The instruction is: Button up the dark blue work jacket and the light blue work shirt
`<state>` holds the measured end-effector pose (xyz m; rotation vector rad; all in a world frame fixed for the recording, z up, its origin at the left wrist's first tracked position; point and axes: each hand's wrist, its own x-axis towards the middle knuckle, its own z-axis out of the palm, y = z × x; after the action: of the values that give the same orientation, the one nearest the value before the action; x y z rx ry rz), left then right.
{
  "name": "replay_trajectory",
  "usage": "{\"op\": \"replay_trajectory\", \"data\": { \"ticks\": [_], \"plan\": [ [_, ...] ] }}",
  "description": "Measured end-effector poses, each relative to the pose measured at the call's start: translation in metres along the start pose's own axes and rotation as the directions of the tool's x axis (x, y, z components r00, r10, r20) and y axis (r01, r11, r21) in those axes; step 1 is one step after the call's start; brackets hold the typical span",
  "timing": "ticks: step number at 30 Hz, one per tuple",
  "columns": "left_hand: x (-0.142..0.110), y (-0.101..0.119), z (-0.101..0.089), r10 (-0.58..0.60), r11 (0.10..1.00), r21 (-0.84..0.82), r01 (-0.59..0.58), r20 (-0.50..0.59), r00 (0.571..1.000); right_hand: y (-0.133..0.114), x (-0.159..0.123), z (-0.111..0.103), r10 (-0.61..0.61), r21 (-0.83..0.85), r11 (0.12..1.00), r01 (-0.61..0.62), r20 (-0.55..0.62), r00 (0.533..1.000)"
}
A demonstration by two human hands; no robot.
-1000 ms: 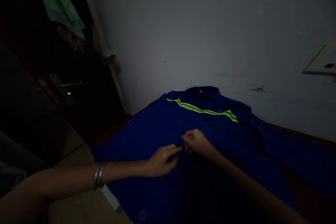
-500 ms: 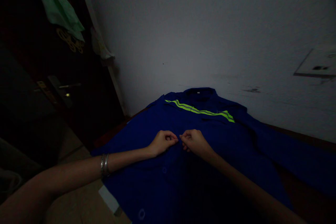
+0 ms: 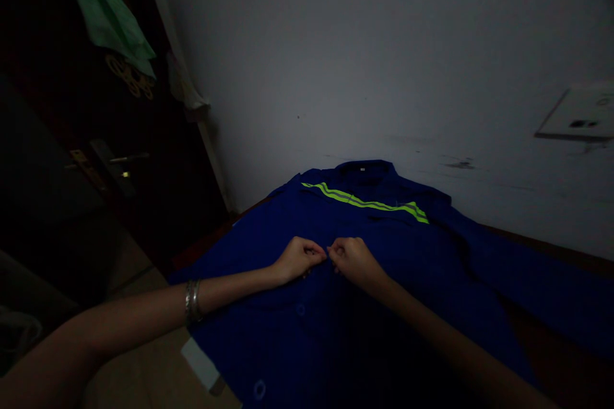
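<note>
A dark blue work jacket [image 3: 268, 236] lies spread out front side up, its collar toward the wall. A yellow-green reflective stripe [image 3: 374, 206] crosses its chest. My left hand [image 3: 300, 259] and my right hand [image 3: 352, 257] meet over the front opening, below the stripe. Both are closed in a pinch on the jacket's front edge, fingertips nearly touching. Whatever small part sits between the fingertips is hidden. Nearer to me, two round buttons [image 3: 259, 390] show along the front. A silver bracelet circles my left wrist.
The jacket covers a dark reddish table [image 3: 551, 345] set against a pale wall [image 3: 384, 64] with a socket [image 3: 580, 115] at right. At left stands a dark door with a metal handle [image 3: 127, 158] and a hanging green cloth [image 3: 108, 19]. A white block-like object [image 3: 201, 364] is below the jacket's left edge.
My right hand's fingers have curled in slightly and its tips sit a little closer to my left hand's. The jacket lies as before.
</note>
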<state>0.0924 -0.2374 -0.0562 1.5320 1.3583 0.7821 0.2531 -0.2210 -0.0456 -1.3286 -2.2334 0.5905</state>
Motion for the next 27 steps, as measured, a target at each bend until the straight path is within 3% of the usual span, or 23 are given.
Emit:
{"op": "replay_trajectory", "data": {
  "ticks": [5, 13, 27],
  "plan": [
    [0.004, 0.005, 0.001, -0.064, 0.998, -0.007, 0.064, 0.002, 0.998, -0.002, -0.003, -0.001, -0.025, -0.084, 0.996, 0.024, -0.013, 1.000],
    [0.009, -0.002, 0.001, -0.033, 0.999, -0.019, 0.033, 0.005, 0.999, -0.002, -0.002, -0.001, -0.037, -0.193, 0.981, 0.028, -0.041, 0.998],
    [0.009, -0.004, 0.000, -0.014, 0.999, -0.031, 0.014, 0.024, 1.000, 0.010, -0.001, 0.006, -0.024, 0.152, 0.988, 0.018, 0.040, 0.999]
  ]
}}
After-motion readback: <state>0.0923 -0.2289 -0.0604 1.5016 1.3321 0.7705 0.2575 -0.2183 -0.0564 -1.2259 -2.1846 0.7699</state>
